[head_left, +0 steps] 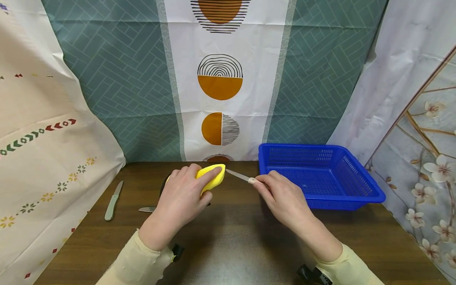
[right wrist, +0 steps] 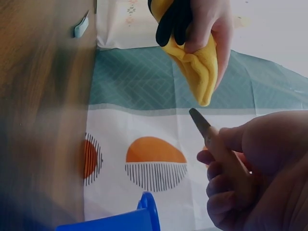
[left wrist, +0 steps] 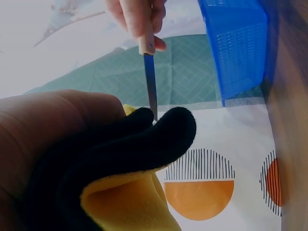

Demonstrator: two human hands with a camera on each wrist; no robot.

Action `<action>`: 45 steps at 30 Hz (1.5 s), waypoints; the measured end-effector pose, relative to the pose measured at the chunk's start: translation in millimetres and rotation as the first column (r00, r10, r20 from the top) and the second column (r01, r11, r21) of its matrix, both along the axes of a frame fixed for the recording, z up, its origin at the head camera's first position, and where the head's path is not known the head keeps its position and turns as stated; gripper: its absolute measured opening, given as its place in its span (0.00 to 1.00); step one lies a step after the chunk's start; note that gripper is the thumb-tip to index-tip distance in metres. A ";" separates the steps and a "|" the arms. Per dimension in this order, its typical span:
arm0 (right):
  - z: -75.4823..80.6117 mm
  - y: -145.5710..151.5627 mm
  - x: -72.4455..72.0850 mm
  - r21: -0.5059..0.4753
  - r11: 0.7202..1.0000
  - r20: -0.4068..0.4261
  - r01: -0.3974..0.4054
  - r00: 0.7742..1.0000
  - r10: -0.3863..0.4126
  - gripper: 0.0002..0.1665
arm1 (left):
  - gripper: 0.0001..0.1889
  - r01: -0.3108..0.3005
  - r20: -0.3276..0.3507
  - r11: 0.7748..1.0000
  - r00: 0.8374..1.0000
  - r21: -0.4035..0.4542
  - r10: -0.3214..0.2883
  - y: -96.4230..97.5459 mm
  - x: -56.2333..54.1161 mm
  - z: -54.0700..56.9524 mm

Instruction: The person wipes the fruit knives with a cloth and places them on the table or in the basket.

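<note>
The pale-handled knife [head_left: 239, 175] is gripped by the right hand [head_left: 285, 196] above the counter [head_left: 231, 245], its blade directed toward a yellow-and-black cloth [head_left: 215, 180] held in the left hand [head_left: 185, 196]; a blue basket [head_left: 335, 202] is seen at right, a green-handled knife [head_left: 112, 205] at left, another blade [head_left: 146, 209] partly hidden

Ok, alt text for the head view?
Right hand holds a pale-handled knife, tip near a folded yellow cloth in the left hand. On the wooden table, a blue plastic basket stands right, a green-handled knife lies left.
</note>
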State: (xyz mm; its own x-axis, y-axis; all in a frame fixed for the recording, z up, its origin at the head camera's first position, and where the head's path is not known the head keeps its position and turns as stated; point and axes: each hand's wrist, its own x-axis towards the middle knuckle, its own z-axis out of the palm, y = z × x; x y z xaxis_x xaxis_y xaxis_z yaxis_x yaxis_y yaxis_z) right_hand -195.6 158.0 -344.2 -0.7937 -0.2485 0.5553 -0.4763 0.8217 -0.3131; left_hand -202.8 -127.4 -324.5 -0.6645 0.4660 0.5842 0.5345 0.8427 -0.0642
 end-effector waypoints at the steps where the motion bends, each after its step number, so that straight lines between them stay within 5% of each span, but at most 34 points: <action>1: 0.0 -0.1 0.1 0.000 1.000 0.001 0.002 1.000 -0.002 0.11 | 0.32 0.002 -0.005 1.000 1.000 0.001 -0.002 0.1 0.3 0.0; 19: -4.0 -3.1 2.6 0.010 1.000 -0.006 -0.004 1.000 0.004 0.12 | 0.32 0.083 -0.073 0.996 0.994 -0.024 -0.084 14.7 6.7 -6.3; 45: -6.6 -7.6 5.6 0.031 0.999 -0.030 -0.033 0.999 0.034 0.12 | 0.32 0.134 -0.081 0.990 0.987 -0.042 -0.137 25.8 12.8 -12.4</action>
